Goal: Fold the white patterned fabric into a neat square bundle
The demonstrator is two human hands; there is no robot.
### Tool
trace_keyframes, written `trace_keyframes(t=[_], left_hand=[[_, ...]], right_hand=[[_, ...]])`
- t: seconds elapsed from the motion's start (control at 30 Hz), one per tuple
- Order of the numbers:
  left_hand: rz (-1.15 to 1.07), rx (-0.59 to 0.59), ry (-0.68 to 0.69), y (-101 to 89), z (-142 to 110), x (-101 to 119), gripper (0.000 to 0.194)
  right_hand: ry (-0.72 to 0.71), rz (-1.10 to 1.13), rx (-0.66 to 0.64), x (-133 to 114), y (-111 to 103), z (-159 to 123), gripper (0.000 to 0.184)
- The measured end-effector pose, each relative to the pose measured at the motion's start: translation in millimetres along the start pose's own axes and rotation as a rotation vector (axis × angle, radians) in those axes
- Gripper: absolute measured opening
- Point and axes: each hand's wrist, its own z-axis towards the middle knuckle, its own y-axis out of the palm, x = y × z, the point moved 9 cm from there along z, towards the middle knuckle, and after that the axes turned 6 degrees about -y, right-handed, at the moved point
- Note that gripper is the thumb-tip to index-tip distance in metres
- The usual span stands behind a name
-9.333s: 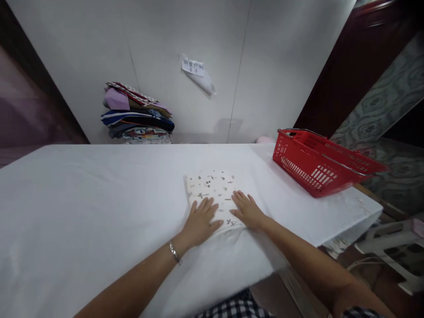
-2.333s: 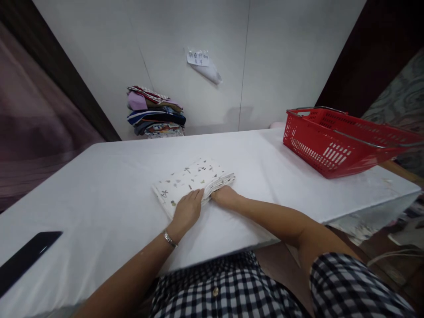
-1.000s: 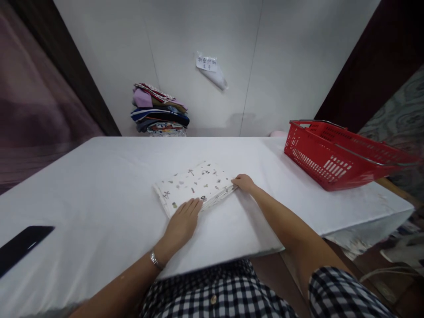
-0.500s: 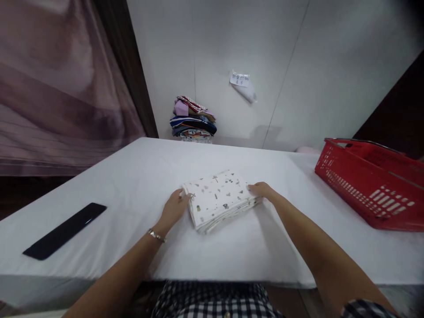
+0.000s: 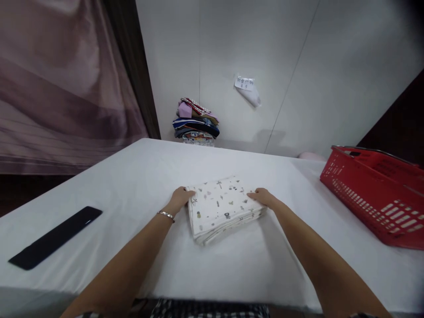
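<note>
"Where's the folded printed cloth (image 5: 222,202)?"

"On the white-covered table (image 5: 132,176), between both hands."

"And each grip?"

"Left hand (image 5: 180,198) pinches its left edge; right hand (image 5: 263,197) pinches the opposite edge."

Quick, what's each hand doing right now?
Left hand: closed on the left edge of the folded printed cloth, thumb on top.
Right hand: closed on the cloth's right edge, thumb on top.
</note>
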Motion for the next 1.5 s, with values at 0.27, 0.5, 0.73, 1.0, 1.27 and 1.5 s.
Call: trace_keyframes(t=[0.27, 0.5, 0.73, 1.0, 1.27, 1.5], left_hand=[[0.227, -0.036, 0.194, 43.5, 23.0, 55.4, 0.034], [0.324, 0.107, 0.329, 35.9, 6.5, 66.4, 0.054], [0.558, -0.067, 0.628, 76.2, -63.4, 59.0, 0.057], [0.413, -0.045, 0.598, 75.6, -70.6, 37.3, 0.049], [0.313, 0.176, 0.488, 21.6, -27.4, 67.5, 0.027], [0.493, 0.029, 0.225, 35.8, 19.9, 69.1, 0.035]], right_hand=[[0.099, 0.053, 0.130, 35.9, -5.8, -40.3, 0.037], [-0.022, -0.303, 0.118, 1.6, -21.5, -32.8, 0.054], [-0.394, -0.381, 0.154, -69.4, 8.7, 1.4, 0.062], [-0.275, -0.438, 0.072, -45.9, 37.6, 14.0, 0.065], [-0.273, -0.433, 0.073, -47.6, 36.9, 13.7, 0.064], [-0.285, -0.370, 0.098, -47.3, 33.7, 10.3, 0.063]])
